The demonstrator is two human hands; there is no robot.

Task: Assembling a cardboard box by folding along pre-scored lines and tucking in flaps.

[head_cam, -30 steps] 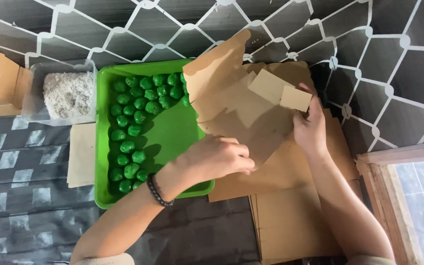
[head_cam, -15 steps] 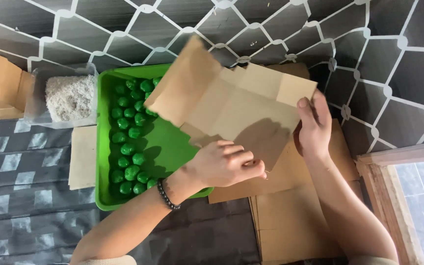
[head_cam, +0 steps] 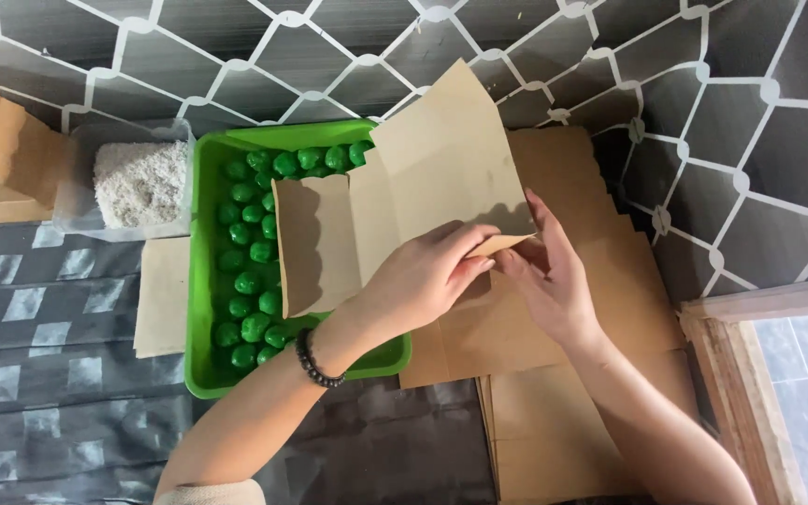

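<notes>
Head view shows the flat brown cardboard box blank (head_cam: 423, 196) now swung upright over the green plastic tray (head_cam: 206, 309), left hand (head_cam: 427, 276) and right hand (head_cam: 544, 281) each with grip pinching its lower flap, folding begun.

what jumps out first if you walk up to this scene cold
The bright green tray left of centre, lined with rows of small green balls, draws the eye first. Over its right half, the left hand and right hand hold a flat brown cardboard piece. A clear tub of white crumbs sits at the tray's left.

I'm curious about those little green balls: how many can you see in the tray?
About 24 green balls show in the green tray: a row along the far edge and columns down the left side. The brown cardboard probably hides more.
</notes>
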